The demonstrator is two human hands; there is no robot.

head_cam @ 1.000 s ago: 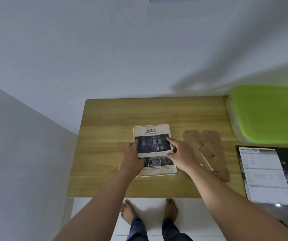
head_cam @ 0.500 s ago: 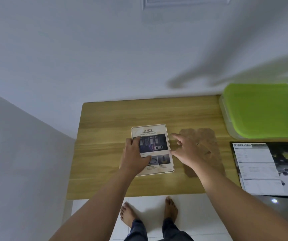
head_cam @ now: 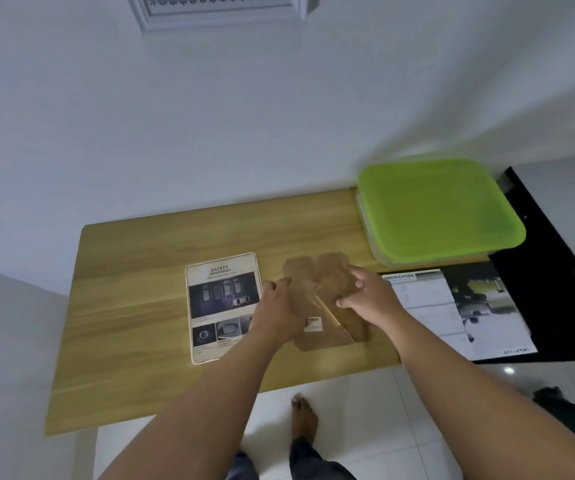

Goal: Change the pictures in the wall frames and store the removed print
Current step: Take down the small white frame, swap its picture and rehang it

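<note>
Both hands now off upright SAFETY print, fingers spread on brown backing board.

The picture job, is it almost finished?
Not yet. A SAFETY print lies flat on the wooden table. Both hands, left hand and right hand, are on the brown backing board beside it. The green-lidded box is shut, so storing looks undone. A white frame hangs above.
</note>
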